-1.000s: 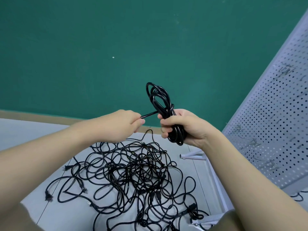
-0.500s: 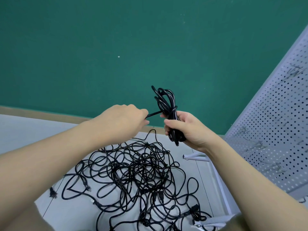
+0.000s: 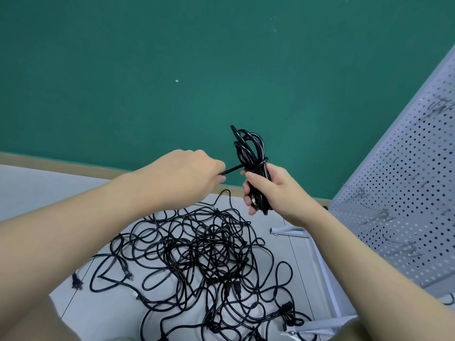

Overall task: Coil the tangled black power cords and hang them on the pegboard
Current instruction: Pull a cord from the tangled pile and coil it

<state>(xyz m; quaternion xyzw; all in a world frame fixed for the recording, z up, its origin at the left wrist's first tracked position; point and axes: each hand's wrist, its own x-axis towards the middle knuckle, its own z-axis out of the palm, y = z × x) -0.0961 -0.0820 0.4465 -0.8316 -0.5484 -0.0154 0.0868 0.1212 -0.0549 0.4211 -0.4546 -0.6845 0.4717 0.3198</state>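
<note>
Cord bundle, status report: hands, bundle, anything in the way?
Right hand grips coiled cord bundle; left hand pinches its loose end. Bundle not yet on pegboard. Tangled cord pile on floor below.

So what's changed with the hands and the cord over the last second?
Little. The left hand keeps pinching the cord's free end, drawn taut across to the coiled cord that the right hand still grips. Both hands edged right. The tangled pile and the pegboard stayed put.

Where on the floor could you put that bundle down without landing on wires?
Bare floor lies left of the tangled cords, toward the green wall; a narrow strip separates them from the pegboard frame. The middle is crowded.
</note>
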